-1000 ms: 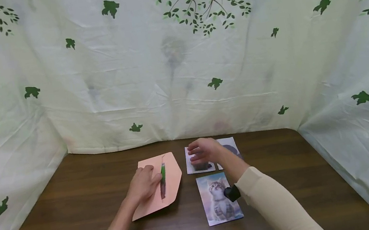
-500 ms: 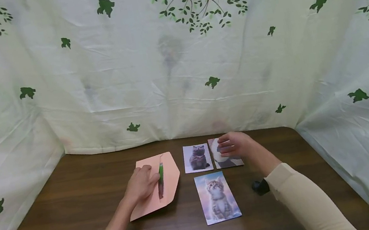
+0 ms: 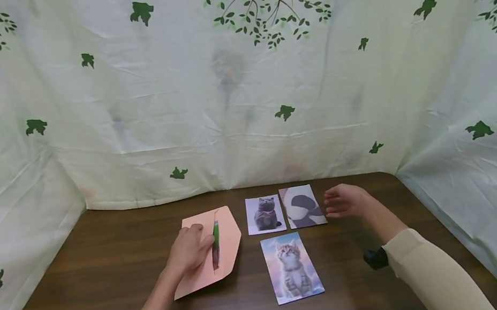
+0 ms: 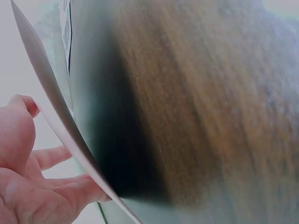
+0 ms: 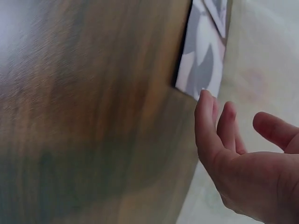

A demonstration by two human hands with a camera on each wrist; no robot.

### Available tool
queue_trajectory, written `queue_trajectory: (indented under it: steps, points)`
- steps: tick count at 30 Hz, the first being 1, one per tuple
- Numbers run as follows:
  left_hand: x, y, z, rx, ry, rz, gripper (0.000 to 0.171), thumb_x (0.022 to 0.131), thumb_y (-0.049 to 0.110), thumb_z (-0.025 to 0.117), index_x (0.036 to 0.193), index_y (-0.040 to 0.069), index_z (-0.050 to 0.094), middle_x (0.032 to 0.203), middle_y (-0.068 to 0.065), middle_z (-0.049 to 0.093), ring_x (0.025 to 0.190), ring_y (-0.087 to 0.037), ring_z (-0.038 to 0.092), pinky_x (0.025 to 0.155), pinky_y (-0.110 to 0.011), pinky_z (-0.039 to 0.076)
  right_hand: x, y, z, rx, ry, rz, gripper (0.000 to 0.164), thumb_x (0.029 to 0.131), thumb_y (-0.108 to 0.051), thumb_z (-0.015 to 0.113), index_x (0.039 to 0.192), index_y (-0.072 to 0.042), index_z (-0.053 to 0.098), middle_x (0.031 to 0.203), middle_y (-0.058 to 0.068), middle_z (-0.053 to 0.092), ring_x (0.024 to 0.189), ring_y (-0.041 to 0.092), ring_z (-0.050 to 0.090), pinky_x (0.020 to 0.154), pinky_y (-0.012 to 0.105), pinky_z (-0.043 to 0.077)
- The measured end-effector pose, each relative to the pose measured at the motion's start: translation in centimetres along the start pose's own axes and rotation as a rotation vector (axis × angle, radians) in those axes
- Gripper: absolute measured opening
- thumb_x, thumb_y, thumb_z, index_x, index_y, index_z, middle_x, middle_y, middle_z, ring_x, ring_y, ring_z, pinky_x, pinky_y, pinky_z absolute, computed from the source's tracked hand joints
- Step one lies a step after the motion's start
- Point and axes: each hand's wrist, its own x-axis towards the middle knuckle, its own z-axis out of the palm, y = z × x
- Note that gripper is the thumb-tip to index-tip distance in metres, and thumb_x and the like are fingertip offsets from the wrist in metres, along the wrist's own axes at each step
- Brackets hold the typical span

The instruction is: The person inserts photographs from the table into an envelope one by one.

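Left of the cards, the left hand (image 3: 189,251) grips the envelope (image 3: 230,245), which should be light and prone to bend or crease, so a gentle pinch near its edge would suit (whether the dark green strip (image 3: 216,246) by the thumb is a pen or a gap, I can't tell). The right hand (image 3: 345,200) holds nothing, fingers loosely bent, just beside the black-and-white card (image 3: 302,206); it, the grey cat card (image 3: 265,214) and the kitten card (image 3: 293,267) look thin and fairly stiff, best lifted by an edge

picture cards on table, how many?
3: grey-cat card at back left, grey-and-white card right of it, kitten card in front. Any under the pink paper would be hidden.
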Motion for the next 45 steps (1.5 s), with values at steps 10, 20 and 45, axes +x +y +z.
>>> queue_trajectory:
  steps: [10,20,45]
  points:
    - [-0.1,-0.3,0.2,-0.027,-0.01,-0.025,0.05,0.098,0.023,0.052,0.134,-0.012,0.054,0.133,-0.029,0.059,0.128,-0.046,0.049,0.106,-0.057,0.042,0.3,2.1,-1.0,0.041,0.008,0.041,0.054,0.107,-0.015,0.036,0.154,0.009,0.025,0.156,0.029,0.031,0.134,0.042,0.044,0.115,0.054,0.038]
    - [0.0,-0.3,0.2,-0.024,-0.008,-0.034,0.05,0.098,0.023,0.052,0.133,-0.011,0.054,0.132,-0.029,0.06,0.128,-0.045,0.05,0.106,-0.056,0.042,0.7,2.4,-0.9,0.089,0.032,0.061,0.048,0.106,-0.015,0.039,0.147,0.008,0.034,0.142,0.023,0.042,0.123,0.035,0.049,0.113,0.052,0.041]
    - [0.0,-0.2,0.1,-0.029,0.002,-0.033,0.048,0.097,0.023,0.053,0.133,-0.011,0.055,0.131,-0.028,0.061,0.127,-0.045,0.05,0.105,-0.056,0.043,1.1,2.0,-0.6,0.173,0.033,0.07,0.039,0.105,-0.012,0.043,0.139,0.007,0.043,0.131,0.02,0.044,0.114,0.031,0.051,0.109,0.045,0.047]
